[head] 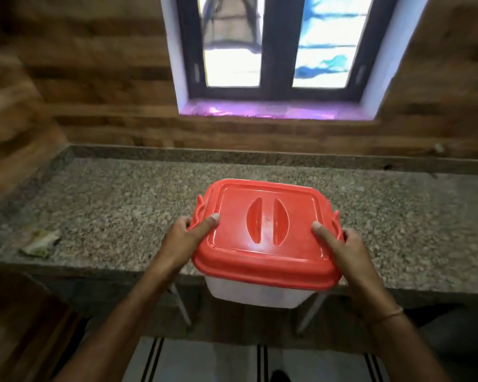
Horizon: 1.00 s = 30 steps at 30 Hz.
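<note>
A white plastic container (255,295) with a red lid (265,230) is held in the air over the front edge of a granite counter (122,202). The lid has a recessed handle in its middle and red side clips. My left hand (189,237) grips the container's left side, thumb lying on the lid's top. My right hand (345,249) grips the right side the same way, thumb on the lid. The fingers of both hands are hidden under the lid's rim.
A crumpled wrapper (40,242) lies on the counter at the left. Wood-patterned walls (94,78) enclose the counter at the back and left. A dark-framed window (280,48) sits above it. Below is a tiled floor (204,359) with dark stripes.
</note>
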{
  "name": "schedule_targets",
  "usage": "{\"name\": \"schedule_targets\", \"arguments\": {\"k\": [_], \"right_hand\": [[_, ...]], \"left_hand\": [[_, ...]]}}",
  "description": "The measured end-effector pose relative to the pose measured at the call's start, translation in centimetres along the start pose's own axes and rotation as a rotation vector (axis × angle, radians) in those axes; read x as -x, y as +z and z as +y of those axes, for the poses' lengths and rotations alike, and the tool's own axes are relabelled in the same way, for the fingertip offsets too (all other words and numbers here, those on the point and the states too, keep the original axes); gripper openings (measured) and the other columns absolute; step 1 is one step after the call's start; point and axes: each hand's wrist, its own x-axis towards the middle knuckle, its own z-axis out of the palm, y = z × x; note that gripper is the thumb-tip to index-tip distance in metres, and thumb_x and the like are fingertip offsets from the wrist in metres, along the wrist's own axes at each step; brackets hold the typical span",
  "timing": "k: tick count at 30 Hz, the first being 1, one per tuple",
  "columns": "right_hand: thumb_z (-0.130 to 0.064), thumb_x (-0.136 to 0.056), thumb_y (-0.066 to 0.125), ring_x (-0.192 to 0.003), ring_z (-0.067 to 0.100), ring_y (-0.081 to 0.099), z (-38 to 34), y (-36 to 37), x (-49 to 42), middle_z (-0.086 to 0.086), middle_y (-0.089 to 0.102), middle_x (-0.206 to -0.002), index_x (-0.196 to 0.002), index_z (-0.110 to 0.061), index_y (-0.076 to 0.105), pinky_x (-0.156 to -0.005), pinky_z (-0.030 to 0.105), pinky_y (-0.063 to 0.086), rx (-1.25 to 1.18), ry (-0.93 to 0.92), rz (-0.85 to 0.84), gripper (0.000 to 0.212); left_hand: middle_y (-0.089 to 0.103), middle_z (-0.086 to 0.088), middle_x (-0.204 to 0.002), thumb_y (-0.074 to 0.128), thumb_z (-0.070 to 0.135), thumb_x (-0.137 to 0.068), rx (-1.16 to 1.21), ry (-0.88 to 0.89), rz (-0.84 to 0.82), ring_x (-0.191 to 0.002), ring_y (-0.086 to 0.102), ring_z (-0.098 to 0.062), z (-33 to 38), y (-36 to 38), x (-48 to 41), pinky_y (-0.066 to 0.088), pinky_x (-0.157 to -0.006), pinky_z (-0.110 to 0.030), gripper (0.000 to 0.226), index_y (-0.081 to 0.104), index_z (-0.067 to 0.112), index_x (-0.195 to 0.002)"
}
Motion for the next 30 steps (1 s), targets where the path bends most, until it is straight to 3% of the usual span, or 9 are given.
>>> {"name": "schedule_targets", "arguments": {"k": [5, 9, 12, 16, 20, 23, 25, 28, 30], "right_hand": [[-0.068, -0.071, 0.077, -0.085, 0.023, 0.078, -0.9, 0.0, -8.9, 0.004, 0.078, -0.097, -0.107, -0.019, 0.069, -0.082, 0.053, 0.064, 0.012, -0.001, 0.056, 0.061], [-0.069, -0.069, 0.077, -0.087, 0.024, 0.076, -0.9, -0.7, -16.9, 0.005, 0.076, -0.1, -0.107, -0.021, 0.065, -0.082, 0.051, 0.064, 0.008, 0.029, 0.043, 0.062], [-0.067, -0.071, 0.078, -0.088, 0.023, 0.076, 0.0, -0.9, -22.0, 0.006, 0.076, -0.104, -0.11, -0.021, 0.065, -0.082, 0.05, 0.064, 0.026, 0.052, 0.03, 0.062], [-0.07, -0.07, 0.065, -0.084, 0.024, 0.076, 0.3, -0.8, -27.4, 0.003, 0.078, -0.096, -0.108, -0.021, 0.071, -0.078, 0.049, 0.065, 0.16, 0.054, -0.025, 0.062], [-0.069, -0.08, 0.055, -0.085, 0.028, 0.071, -0.3, -0.2, -30.2, 0.009, 0.073, -0.1, -0.112, -0.015, 0.065, -0.073, 0.044, 0.061, 0.282, -0.001, -0.017, 0.063], [-0.08, -0.086, 0.042, -0.079, 0.024, 0.069, 0.1, 0.2, -31.3, 0.007, 0.071, -0.095, -0.114, -0.013, 0.065, -0.063, 0.032, 0.054, 0.389, -0.028, 0.001, 0.076], [-0.086, -0.082, 0.037, -0.08, 0.025, 0.07, 0.7, 0.2, -31.7, 0.006, 0.071, -0.095, -0.114, -0.016, 0.064, -0.069, 0.038, 0.059, 0.398, -0.006, 0.005, 0.082], [-0.088, -0.08, 0.038, -0.083, 0.025, 0.071, 1.0, 0.2, -32.1, 0.005, 0.07, -0.098, -0.115, -0.018, 0.061, -0.075, 0.048, 0.063, 0.365, 0.032, -0.009, 0.081], [-0.085, -0.083, 0.04, -0.081, 0.025, 0.072, 0.8, 0.4, -32.2, 0.006, 0.071, -0.097, -0.115, -0.019, 0.061, -0.071, 0.047, 0.064, 0.347, 0.047, -0.025, 0.076]], "left_hand": [[0.077, -0.004, -0.09, 0.07, 0.078, -0.072, -0.092, 0.041, 0.056, -0.073, 0.073, -0.019, 2.7, 4.5, -8.1, 0.057, -0.063, -0.035, 0.068, 0.069, 0.015, -0.098], [0.076, -0.003, -0.091, 0.07, 0.077, -0.075, -0.103, 0.009, -0.006, -0.079, 0.074, -0.019, 4.2, 8.9, -14.5, 0.056, -0.065, -0.032, 0.065, 0.069, 0.017, -0.099], [0.077, -0.006, -0.099, 0.065, 0.089, -0.066, -0.124, -0.047, -0.035, -0.082, 0.076, -0.018, 4.0, 11.3, -18.8, 0.058, -0.064, -0.033, 0.086, 0.068, 0.015, -0.109], [0.079, -0.005, -0.1, 0.064, 0.094, -0.062, -0.079, -0.115, -0.007, -0.087, 0.078, -0.022, 3.3, 13.1, -23.2, 0.065, -0.08, -0.046, 0.09, 0.071, 0.016, -0.106], [0.08, -0.008, -0.084, 0.045, 0.082, -0.089, -0.079, -0.164, -0.071, -0.064, 0.074, -0.015, 4.5, 13.8, -24.9, 0.055, -0.051, -0.024, 0.08, 0.076, 0.009, -0.097], [0.079, -0.013, -0.081, 0.036, 0.08, -0.094, -0.081, -0.169, -0.037, -0.067, 0.077, -0.025, 4.5, 13.9, -26.2, 0.063, -0.061, -0.036, 0.081, 0.077, 0.009, -0.091], [0.08, -0.016, -0.086, 0.034, 0.08, -0.095, -0.08, -0.188, -0.032, -0.076, 0.078, -0.034, 3.9, 13.9, -27.0, 0.066, -0.07, -0.045, 0.085, 0.076, 0.005, -0.095], [0.075, -0.021, -0.089, 0.034, 0.065, -0.105, 0.06, -0.266, 0.026, -0.073, 0.072, -0.032, 2.8, 13.7, -27.9, 0.063, -0.071, -0.049, 0.077, 0.074, -0.002, -0.104], [0.073, -0.028, -0.107, 0.039, 0.06, -0.106, 0.215, -0.342, 0.032, -0.087, 0.069, -0.035, 1.9, 13.3, -28.1, 0.057, -0.09, -0.064, 0.069, 0.074, 0.0, -0.111]]}}
